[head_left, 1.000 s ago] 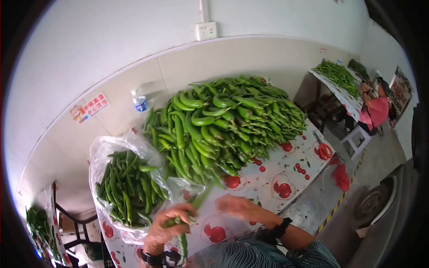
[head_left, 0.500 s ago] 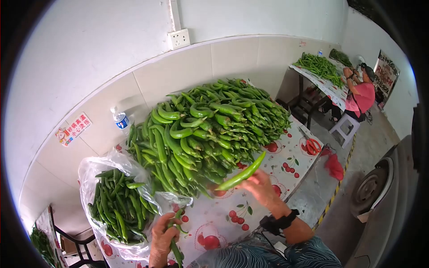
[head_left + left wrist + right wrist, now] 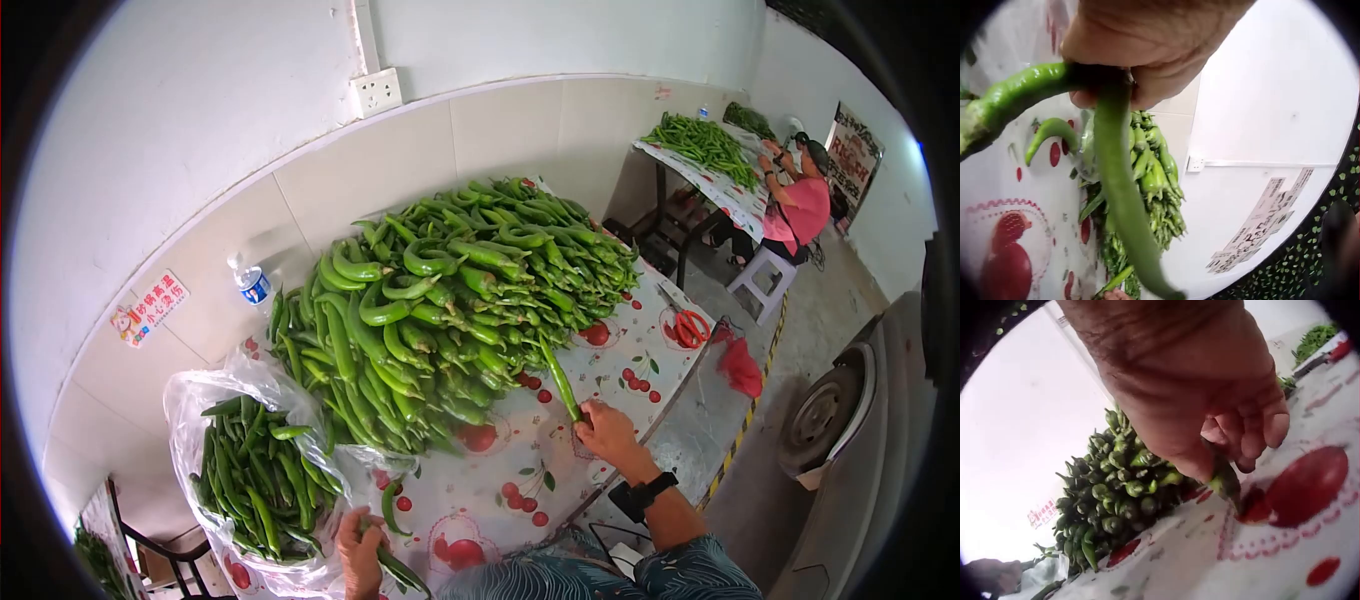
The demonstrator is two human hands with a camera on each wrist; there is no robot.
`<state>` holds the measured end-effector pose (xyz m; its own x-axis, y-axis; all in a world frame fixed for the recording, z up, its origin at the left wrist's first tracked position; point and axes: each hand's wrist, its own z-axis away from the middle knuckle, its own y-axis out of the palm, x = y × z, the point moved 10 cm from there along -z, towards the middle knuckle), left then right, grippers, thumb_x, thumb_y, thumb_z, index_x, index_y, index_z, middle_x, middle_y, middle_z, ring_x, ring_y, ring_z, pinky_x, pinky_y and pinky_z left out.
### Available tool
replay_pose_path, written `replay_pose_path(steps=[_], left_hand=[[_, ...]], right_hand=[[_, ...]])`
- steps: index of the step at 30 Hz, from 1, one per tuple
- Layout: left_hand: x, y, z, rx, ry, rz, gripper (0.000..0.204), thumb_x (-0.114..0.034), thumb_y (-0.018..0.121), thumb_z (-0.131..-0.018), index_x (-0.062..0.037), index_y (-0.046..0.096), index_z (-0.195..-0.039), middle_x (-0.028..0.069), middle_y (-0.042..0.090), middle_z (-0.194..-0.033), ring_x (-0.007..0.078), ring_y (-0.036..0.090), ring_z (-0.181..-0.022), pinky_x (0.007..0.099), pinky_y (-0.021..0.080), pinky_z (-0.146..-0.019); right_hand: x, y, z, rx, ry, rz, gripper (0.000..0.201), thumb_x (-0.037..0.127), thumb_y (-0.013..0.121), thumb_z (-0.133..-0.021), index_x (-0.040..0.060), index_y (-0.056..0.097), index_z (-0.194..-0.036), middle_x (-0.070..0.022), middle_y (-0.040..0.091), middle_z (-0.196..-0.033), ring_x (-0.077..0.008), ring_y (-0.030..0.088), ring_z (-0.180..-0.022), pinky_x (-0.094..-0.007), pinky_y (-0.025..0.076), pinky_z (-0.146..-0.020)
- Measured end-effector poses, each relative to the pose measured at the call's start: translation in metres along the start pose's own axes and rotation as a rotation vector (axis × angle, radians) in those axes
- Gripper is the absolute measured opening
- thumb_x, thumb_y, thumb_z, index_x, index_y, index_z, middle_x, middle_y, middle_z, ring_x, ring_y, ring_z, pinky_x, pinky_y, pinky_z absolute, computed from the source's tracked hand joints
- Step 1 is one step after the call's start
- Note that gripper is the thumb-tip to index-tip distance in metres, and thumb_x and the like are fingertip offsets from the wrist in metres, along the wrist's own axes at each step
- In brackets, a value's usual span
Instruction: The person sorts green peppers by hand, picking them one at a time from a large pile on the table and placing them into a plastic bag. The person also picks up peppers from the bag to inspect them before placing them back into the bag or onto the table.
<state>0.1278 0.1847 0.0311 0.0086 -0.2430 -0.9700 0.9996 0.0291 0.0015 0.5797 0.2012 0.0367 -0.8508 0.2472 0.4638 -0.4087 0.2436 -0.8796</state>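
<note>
My left hand (image 3: 358,550) grips long green chili peppers at the table's near edge, beside the plastic bag. In the left wrist view one held pepper (image 3: 1125,200) hangs down and another pepper (image 3: 1016,94) sticks out sideways. My right hand (image 3: 608,435) pinches a single green chili pepper (image 3: 560,378) by one end, its other end toward the big pile of peppers (image 3: 440,300). The right wrist view shows the thumb and fingers around that pepper's stem end (image 3: 1225,484), low over the tablecloth. One curved pepper (image 3: 392,508) lies near my left hand.
A clear plastic bag (image 3: 185,400) full of peppers stands at the left. A water bottle (image 3: 250,280) is by the wall. Red-handled scissors (image 3: 690,328) lie at the table's right end. Beyond, a person in pink (image 3: 800,210) sits at another pepper-covered table (image 3: 740,205).
My right hand has moved away from the left hand to the right, carrying a pepper, and has come down closer to the table. My left hand keeps its peppers. The head view has swung right.
</note>
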Motion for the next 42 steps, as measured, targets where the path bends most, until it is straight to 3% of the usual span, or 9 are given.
replay_pose_path(steps=[3,6,9,15,22,24,27,32,42], left_hand=[[-0.002,0.011,0.007,0.003,-0.063,-0.105,0.023,-0.011,0.054,-0.086,-0.0004,0.058,-0.107,0.0009,0.053,-0.07,0.0068,0.045,-0.055,0.0202,0.035,-0.048],[0.002,0.011,0.003,0.039,-0.036,-0.115,0.025,-0.009,0.052,-0.087,0.0002,0.056,-0.11,0.0012,0.053,-0.07,0.0078,0.046,-0.057,0.0209,0.037,-0.05],[0.0,0.015,0.003,0.091,-0.012,-0.129,0.026,-0.008,0.051,-0.088,-0.0002,0.055,-0.112,0.0011,0.052,-0.073,0.0079,0.046,-0.059,0.021,0.037,-0.051],[0.037,-0.001,-0.007,0.083,-0.033,-0.087,0.026,-0.008,0.051,-0.089,-0.0007,0.053,-0.114,0.0001,0.051,-0.076,0.0076,0.045,-0.06,0.021,0.036,-0.052],[0.019,0.004,0.003,0.046,-0.069,-0.146,0.032,-0.014,0.053,-0.09,0.0008,0.052,-0.119,0.0005,0.053,-0.076,0.0084,0.046,-0.062,0.0212,0.037,-0.055],[0.012,0.008,0.005,0.056,-0.062,-0.113,0.033,-0.015,0.053,-0.09,0.0013,0.052,-0.119,0.0008,0.053,-0.077,0.0083,0.046,-0.064,0.0213,0.038,-0.057],[0.01,0.009,0.006,0.037,-0.034,-0.08,0.033,-0.015,0.053,-0.09,0.0018,0.053,-0.119,0.0011,0.055,-0.079,0.0083,0.047,-0.065,0.0212,0.039,-0.058],[0.026,-0.002,0.002,-0.038,-0.049,-0.097,0.033,-0.015,0.055,-0.09,0.0021,0.053,-0.119,0.0012,0.056,-0.083,0.0081,0.049,-0.067,0.0213,0.04,-0.058],[0.038,-0.009,-0.002,-0.1,-0.082,-0.048,0.028,-0.011,0.056,-0.089,0.0009,0.055,-0.114,-0.0003,0.055,-0.082,0.0067,0.049,-0.064,0.0192,0.041,-0.055]], right_hand=[[-0.013,0.016,0.001,0.089,0.078,-0.025,0.03,0.024,0.057,-0.076,0.0068,0.061,-0.1,-0.0179,0.064,-0.088,-0.0376,0.062,-0.081,-0.0464,0.049,-0.071],[-0.026,0.012,-0.001,0.133,0.139,-0.283,0.027,0.023,0.059,-0.077,0.0057,0.063,-0.097,-0.0138,0.065,-0.082,-0.0295,0.064,-0.074,-0.0397,0.049,-0.064],[-0.025,-0.003,0.014,0.384,0.329,-0.811,0.017,0.017,0.059,-0.083,0.0038,0.062,-0.093,-0.0049,0.063,-0.075,-0.0141,0.06,-0.065,-0.0276,0.048,-0.06],[-0.057,-0.023,0.025,0.307,0.409,-1.142,0.021,0.021,0.06,-0.082,0.0025,0.062,-0.093,0.0005,0.059,-0.075,-0.0075,0.054,-0.067,-0.0229,0.044,-0.062],[-0.045,-0.151,-0.087,-0.107,0.14,-0.847,0.022,0.021,0.056,-0.084,0.0015,0.06,-0.093,0.0014,0.055,-0.07,-0.005,0.048,-0.059,-0.0213,0.039,-0.053],[-0.033,-0.174,-0.12,-0.152,0.169,-0.803,0.025,0.023,0.058,-0.083,0.0012,0.061,-0.096,0.0023,0.055,-0.068,-0.0044,0.046,-0.056,-0.0214,0.037,-0.05],[-0.024,-0.194,-0.181,-0.277,0.139,-0.554,0.031,0.027,0.06,-0.077,0.0016,0.065,-0.094,-0.0073,0.065,-0.078,-0.0173,0.061,-0.07,-0.0274,0.048,-0.064],[0.0,-0.189,-0.262,-0.304,0.149,-0.057,0.03,0.027,0.06,-0.074,0.0034,0.067,-0.091,-0.0162,0.068,-0.088,-0.034,0.064,-0.085,-0.0385,0.05,-0.077],[0.013,-0.115,-0.362,-0.145,0.06,0.254,0.027,0.023,0.064,-0.076,0.0048,0.068,-0.096,-0.0149,0.068,-0.091,-0.0335,0.064,-0.087,-0.0412,0.05,-0.078]])
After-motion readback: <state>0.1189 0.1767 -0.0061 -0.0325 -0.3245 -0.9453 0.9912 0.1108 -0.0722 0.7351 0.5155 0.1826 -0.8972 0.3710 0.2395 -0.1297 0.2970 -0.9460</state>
